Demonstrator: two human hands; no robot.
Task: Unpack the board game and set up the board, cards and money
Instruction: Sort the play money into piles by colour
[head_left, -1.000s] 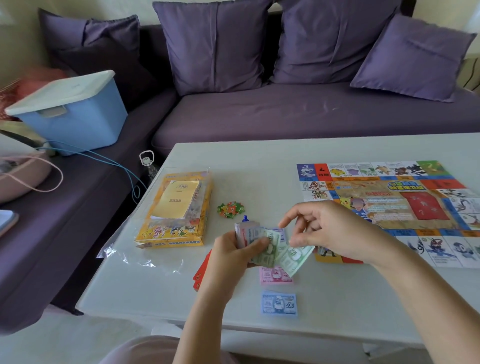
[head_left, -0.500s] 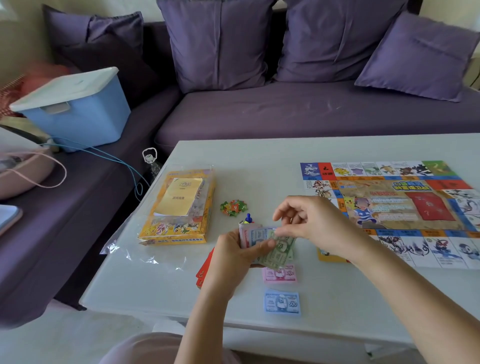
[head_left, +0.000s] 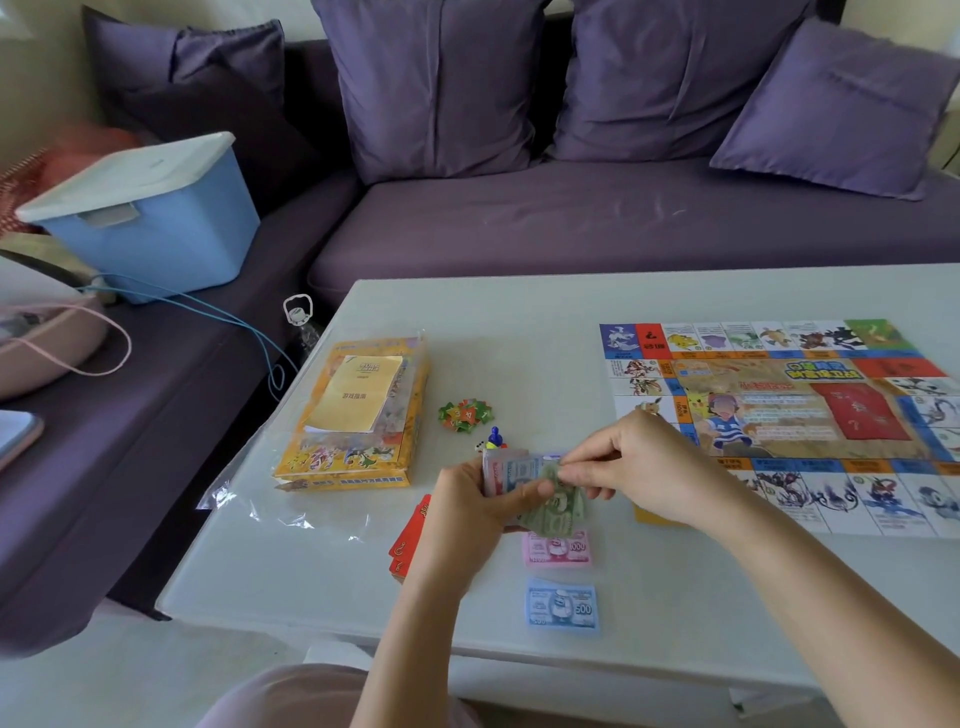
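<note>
My left hand (head_left: 475, 506) grips a stack of play money (head_left: 511, 475) above the white table (head_left: 519, 322). My right hand (head_left: 649, 467) pinches green notes (head_left: 556, 512) at the stack's front. Below them lie a pink 1000 note pile (head_left: 558, 551) and a blue 500 note pile (head_left: 562, 607). The game board (head_left: 789, 410) lies unfolded at the right. Red cards (head_left: 408, 540) peek out left of my left wrist, and a yellow card (head_left: 652, 514) shows under my right wrist. The yellow game box (head_left: 358, 452) with a booklet (head_left: 358, 392) on it sits at the left.
Green and orange tokens (head_left: 465, 414) and a blue pawn (head_left: 495, 435) lie between box and hands. Clear plastic wrap (head_left: 260, 499) spreads by the box. A purple sofa (head_left: 571, 223) stands behind the table, with a blue bin (head_left: 150, 218) on its left part.
My right hand moved left from beside the stack onto it. The green notes, fanned out to the right a second ago, are now gathered against the stack in my left hand.
</note>
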